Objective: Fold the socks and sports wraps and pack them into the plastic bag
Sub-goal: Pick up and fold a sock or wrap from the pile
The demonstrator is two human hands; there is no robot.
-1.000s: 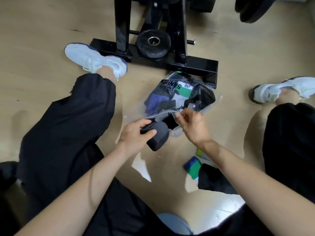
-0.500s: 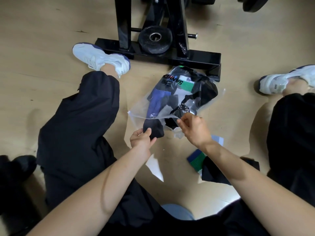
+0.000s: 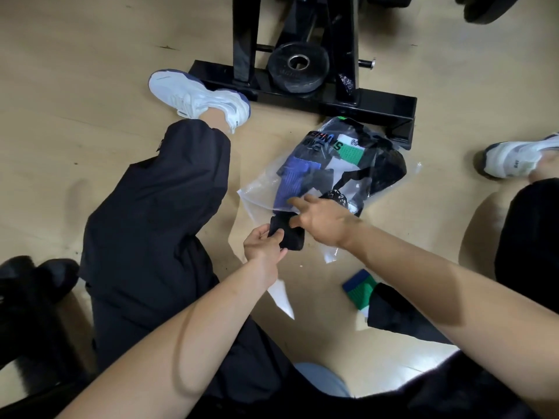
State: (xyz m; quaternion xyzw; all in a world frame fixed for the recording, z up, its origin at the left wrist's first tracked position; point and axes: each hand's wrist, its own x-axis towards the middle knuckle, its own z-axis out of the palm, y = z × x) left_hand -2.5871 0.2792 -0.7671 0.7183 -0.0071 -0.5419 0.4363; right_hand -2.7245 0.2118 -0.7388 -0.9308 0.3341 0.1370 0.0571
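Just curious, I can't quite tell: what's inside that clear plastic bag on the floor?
Through the plastic bag show a blue sock, a green-and-white sock and dark fabric. The left hand holds a black folded piece at its mouth. Whatever lies beneath them is covered.

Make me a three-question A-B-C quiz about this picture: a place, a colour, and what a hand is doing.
1. Where is the loose green-and-blue sock?
A) on a weight plate
B) on the floor
C) on a chair

2. What colour are the shoes?
A) red
B) yellow
C) white

3. What is the left hand doing?
A) gripping a black folded piece at the mouth of the plastic bag
B) lying flat
C) tying a lace

Answers: B, it lies on the wood; C, both look white; A, fingers curl round it.
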